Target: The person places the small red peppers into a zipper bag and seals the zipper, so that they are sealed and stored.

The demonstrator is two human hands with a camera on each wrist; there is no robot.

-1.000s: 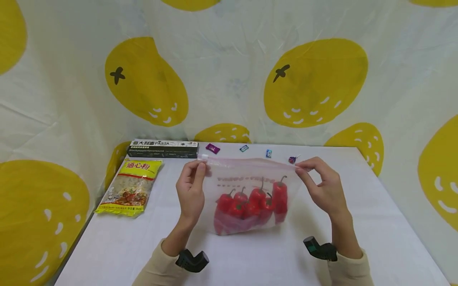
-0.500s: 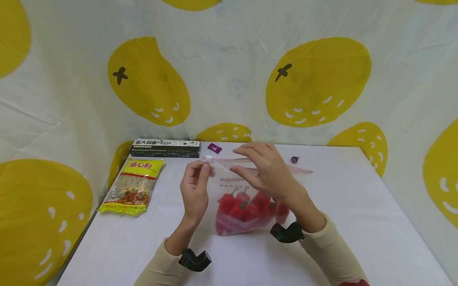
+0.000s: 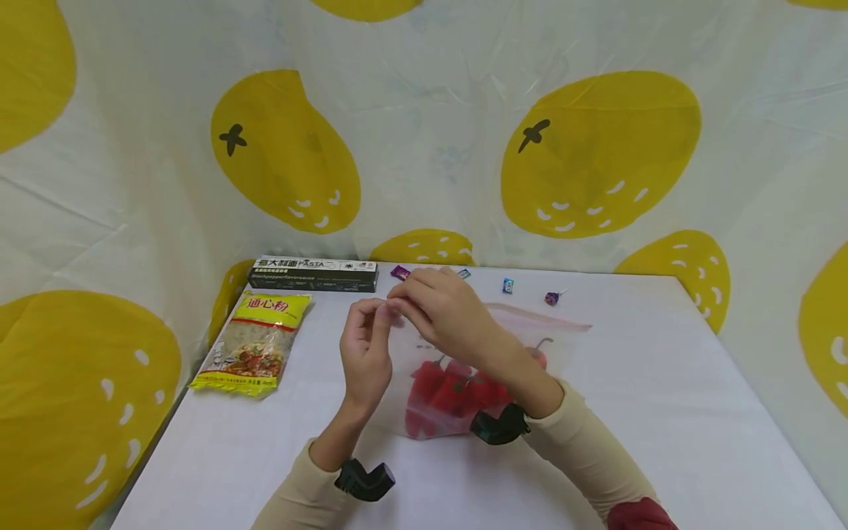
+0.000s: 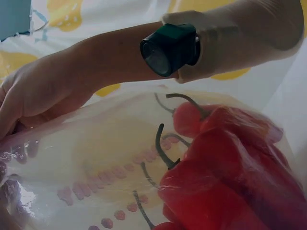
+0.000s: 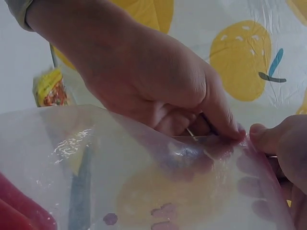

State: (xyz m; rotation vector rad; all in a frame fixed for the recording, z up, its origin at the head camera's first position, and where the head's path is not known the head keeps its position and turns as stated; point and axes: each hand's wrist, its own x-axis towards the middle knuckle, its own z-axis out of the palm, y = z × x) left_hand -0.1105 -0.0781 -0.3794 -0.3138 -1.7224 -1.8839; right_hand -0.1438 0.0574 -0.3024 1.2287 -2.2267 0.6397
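A translucent zip bag with a pink rim stands up from the table in the head view; red peppers and a row of red lettering show on it, and whether the peppers are printed or inside is something I cannot tell. My left hand pinches the bag's upper left corner between thumb and fingers. Beside it, my right hand reaches across the front and pinches the rim at the same corner. In the right wrist view the left hand and right hand nearly meet there. The right forearm covers part of the peppers.
A black-and-white pasta box lies at the back left, with a yellow macaroni packet in front of it. Several small candies, including a purple one, a blue one and a lollipop, lie along the back edge of the table.
My right hand has left the bag's right end, crossed leftward along the rim and now pinches at the left corner. My left hand has kept its hold there.
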